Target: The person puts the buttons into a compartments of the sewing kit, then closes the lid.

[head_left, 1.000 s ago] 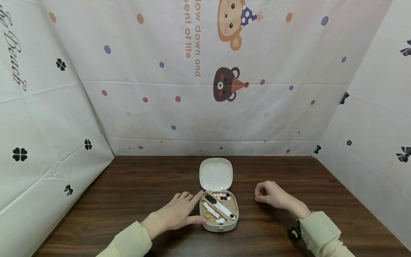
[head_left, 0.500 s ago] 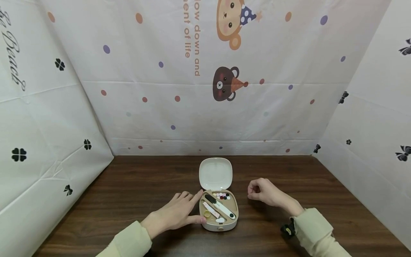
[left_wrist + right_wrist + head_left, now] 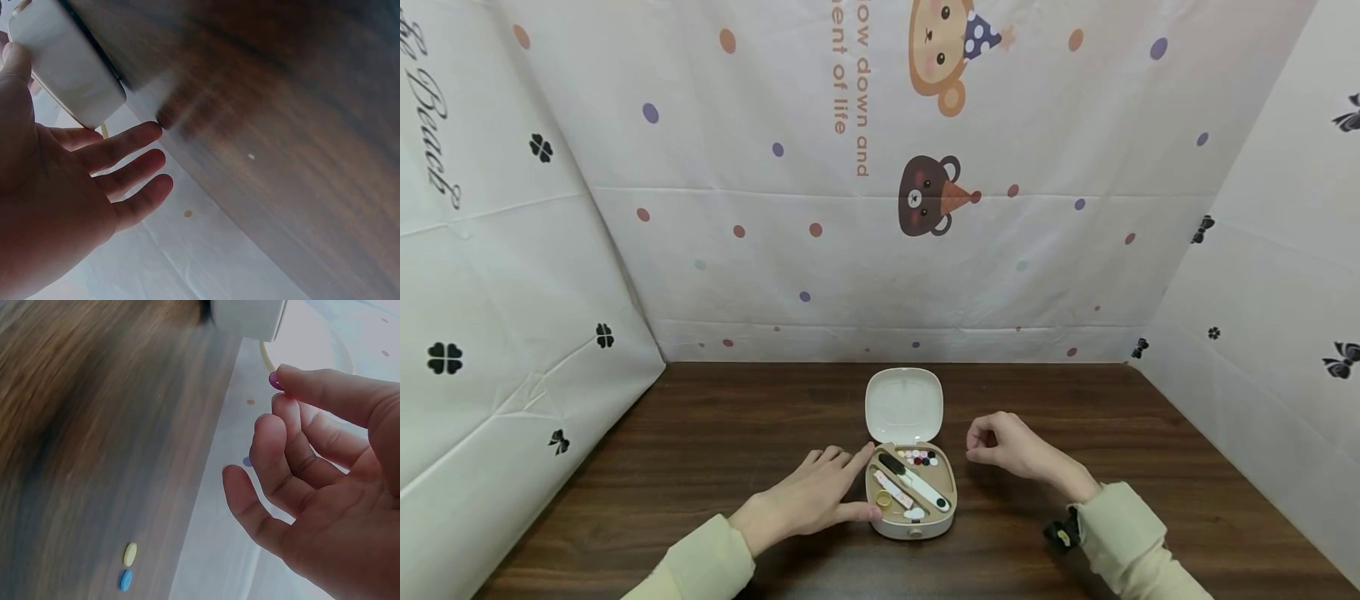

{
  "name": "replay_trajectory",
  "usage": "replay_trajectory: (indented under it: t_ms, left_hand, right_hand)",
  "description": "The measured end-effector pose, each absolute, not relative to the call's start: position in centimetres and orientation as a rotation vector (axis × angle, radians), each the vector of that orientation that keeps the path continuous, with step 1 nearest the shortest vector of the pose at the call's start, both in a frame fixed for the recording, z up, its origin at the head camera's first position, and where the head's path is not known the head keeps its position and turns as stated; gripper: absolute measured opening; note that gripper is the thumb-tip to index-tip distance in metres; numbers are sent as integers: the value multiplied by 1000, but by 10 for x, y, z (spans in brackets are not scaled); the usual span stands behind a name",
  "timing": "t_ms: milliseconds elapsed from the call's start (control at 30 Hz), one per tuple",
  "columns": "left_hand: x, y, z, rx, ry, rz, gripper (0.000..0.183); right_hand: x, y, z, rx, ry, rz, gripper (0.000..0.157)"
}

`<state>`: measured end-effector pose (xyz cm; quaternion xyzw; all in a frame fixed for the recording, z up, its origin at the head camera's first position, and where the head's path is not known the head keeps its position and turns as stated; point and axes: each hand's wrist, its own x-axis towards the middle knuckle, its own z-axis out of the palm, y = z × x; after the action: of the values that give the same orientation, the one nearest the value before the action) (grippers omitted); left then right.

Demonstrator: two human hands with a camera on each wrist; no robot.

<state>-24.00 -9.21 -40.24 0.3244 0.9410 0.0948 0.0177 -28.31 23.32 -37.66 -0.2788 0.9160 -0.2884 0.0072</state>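
An open sewing box (image 3: 916, 530), white outside and tan inside, stands on the table with its white lid (image 3: 904, 407) raised. My left hand (image 3: 808, 500) steadies its left side, thumb at the front corner and index finger near the back, the other fingers extended. Between the thumb and index finger of my right hand (image 3: 1015, 448), a small round purple button (image 3: 274, 380) is pinched, just right of the box. The right wrist view shows a yellow button (image 3: 130, 554) and a blue button (image 3: 126, 580) lying on the table.
Inside the box are several small buttons (image 3: 917, 457), a long black-and-white tool (image 3: 917, 483), a pink-and-white strip (image 3: 893, 490) and a gold ring-shaped thimble (image 3: 883, 499). Printed cloth (image 3: 760, 275) hangs behind the dark wooden table (image 3: 760, 417) and along both sides.
My right hand has moved left toward the box, its fingers still pinched together. The left hand has stayed in place against the box.
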Motion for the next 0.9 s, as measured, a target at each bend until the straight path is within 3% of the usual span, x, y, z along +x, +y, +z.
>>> replay_trajectory:
  t_ms: [900]
  left_hand:
    - [-240, -92, -403, 999, 2912, 297, 96]
  right_hand:
    - [-278, 200, -375, -984, 2744, -985, 10]
